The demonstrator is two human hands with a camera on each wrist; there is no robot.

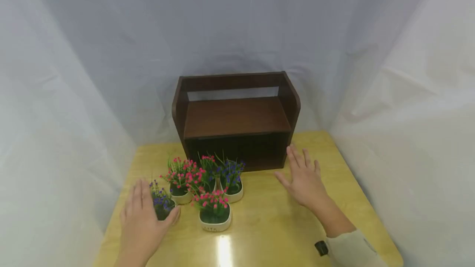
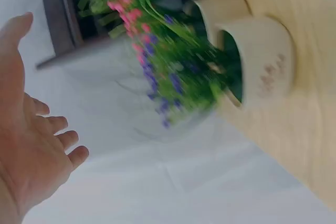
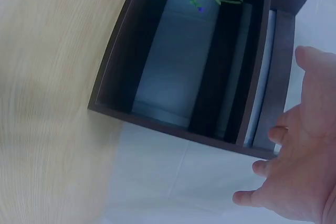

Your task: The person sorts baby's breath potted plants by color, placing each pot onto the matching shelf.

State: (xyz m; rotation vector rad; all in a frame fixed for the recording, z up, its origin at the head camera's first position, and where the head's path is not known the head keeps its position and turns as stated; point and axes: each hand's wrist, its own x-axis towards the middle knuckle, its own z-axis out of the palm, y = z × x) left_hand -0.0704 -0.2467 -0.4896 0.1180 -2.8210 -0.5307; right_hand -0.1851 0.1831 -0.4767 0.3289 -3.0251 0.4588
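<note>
My left hand (image 1: 142,221) is held over the near left of the table, fingers extended and holding nothing. Partly behind it stands a potted plant with blue flowers (image 1: 162,201); its white pot (image 2: 268,61) shows in the left wrist view. Beside that are a pink-flowered pot (image 1: 181,180), another pink one (image 1: 215,213) nearer the front, and a blue-flowered pot (image 1: 231,178) by the shelf. One more pink-flowered plant (image 1: 208,168) is partly hidden among them. My right hand (image 1: 304,178), fingers spread and holding nothing, hovers near the right front corner of the dark brown shelf (image 1: 237,114).
The two-level shelf stands at the back of the yellow wooden table (image 1: 267,226), with raised sides and a rear rail. White sheeting (image 1: 237,19) hangs behind the table and along both sides. A black watch (image 1: 321,248) is at the right wrist.
</note>
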